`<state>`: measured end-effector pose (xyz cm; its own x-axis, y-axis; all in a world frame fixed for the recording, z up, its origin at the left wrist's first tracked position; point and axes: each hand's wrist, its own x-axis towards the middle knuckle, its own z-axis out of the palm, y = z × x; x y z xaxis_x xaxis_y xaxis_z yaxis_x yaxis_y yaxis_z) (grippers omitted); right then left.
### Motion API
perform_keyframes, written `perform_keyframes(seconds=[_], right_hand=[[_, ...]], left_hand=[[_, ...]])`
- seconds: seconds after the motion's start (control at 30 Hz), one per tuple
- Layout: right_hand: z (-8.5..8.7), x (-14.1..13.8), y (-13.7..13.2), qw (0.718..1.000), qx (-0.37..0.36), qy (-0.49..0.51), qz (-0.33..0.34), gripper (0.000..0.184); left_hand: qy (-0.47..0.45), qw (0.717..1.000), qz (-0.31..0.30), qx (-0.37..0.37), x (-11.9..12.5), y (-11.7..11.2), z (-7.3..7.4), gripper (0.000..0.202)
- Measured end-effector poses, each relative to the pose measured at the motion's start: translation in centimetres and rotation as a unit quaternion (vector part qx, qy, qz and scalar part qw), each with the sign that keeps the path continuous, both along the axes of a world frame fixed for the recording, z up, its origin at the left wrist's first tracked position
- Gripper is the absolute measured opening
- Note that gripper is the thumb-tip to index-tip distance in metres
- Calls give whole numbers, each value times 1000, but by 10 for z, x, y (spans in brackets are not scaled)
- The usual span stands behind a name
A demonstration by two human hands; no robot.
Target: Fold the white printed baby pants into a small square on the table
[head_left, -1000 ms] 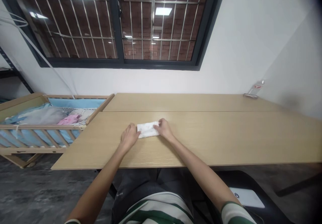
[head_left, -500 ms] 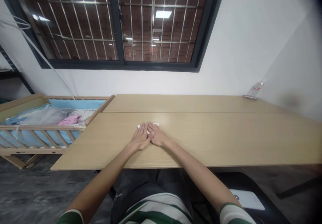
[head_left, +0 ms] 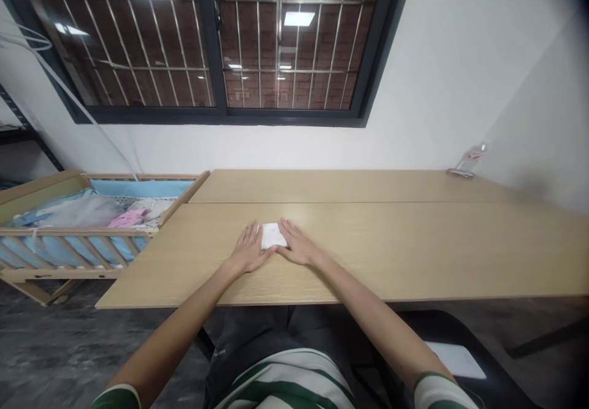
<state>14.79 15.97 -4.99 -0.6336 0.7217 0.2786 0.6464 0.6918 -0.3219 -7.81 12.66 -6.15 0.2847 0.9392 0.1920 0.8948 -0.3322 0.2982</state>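
Note:
A small folded white cloth (head_left: 271, 235) lies on the light wooden table (head_left: 414, 249), close to the near edge. My left hand (head_left: 249, 251) lies flat on the table at the cloth's left side, fingers stretched out and touching it. My right hand (head_left: 297, 245) lies flat at the cloth's right side, fingers stretched out over its edge. Both hands hide part of the cloth.
A wooden baby cot (head_left: 69, 225) with blue lining and pink and white clothes stands at the table's left end. A clear plastic bottle (head_left: 467, 159) lies at the far right corner by the wall. A barred window is above. A chair with a white object (head_left: 453, 360) is lower right.
One second ago my hands held a wider cloth at its two ends. They came together over it, and now they have slid slightly apart, showing a smaller folded cloth.

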Motion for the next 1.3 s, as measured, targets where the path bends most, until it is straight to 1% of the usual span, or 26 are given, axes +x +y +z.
perform_keyframes(seconds=[0.1,0.17,0.27,0.4,0.5,0.57,0.63,0.73,0.77,0.83,0.9,0.97,1.07,1.17,1.23,1.3], right_hand=[[3,4,-2,998,56,11,23,86],[6,7,-4,997,61,15,38,80],[7,8,-4,999,42,14,30,71],[0,5,5,999,36,30,10,66],[-5,3,15,995,38,85,21,62],[-4,2,22,991,37,127,34,55],[2,3,27,986,25,161,39,44],[17,4,28,973,-20,228,20,30],[23,3,27,966,-34,257,11,30],[35,-1,25,947,-58,315,-2,39],[43,-6,25,929,-90,358,-3,53],[47,-11,28,916,-136,379,1,64],[45,-17,36,913,-199,355,-17,73],[33,-19,45,919,-238,309,-51,72],[22,-20,49,925,-243,284,-75,66],[12,-21,50,931,-235,262,-92,57]], left_hand=[[23,997,-57,53,-2,-2,13,90],[28,996,-70,57,-4,-2,19,85],[26,997,-63,39,-4,1,23,81],[15,999,-43,21,-2,5,23,72],[-1,1000,-24,19,0,7,26,55],[-19,999,-9,25,3,8,31,42],[-43,998,7,36,5,7,38,34],[-91,994,39,50,5,0,50,25],[-111,992,48,48,4,-3,53,23],[-155,985,62,37,1,-11,56,26],[-200,977,74,21,-1,-21,54,36],[-229,969,89,3,1,-32,48,47],[-219,968,117,-17,10,-48,34,54],[-164,974,152,-23,21,-60,25,49],[-120,977,173,-26,27,-64,25,42],[-86,978,188,-27,31,-68,29,37]])
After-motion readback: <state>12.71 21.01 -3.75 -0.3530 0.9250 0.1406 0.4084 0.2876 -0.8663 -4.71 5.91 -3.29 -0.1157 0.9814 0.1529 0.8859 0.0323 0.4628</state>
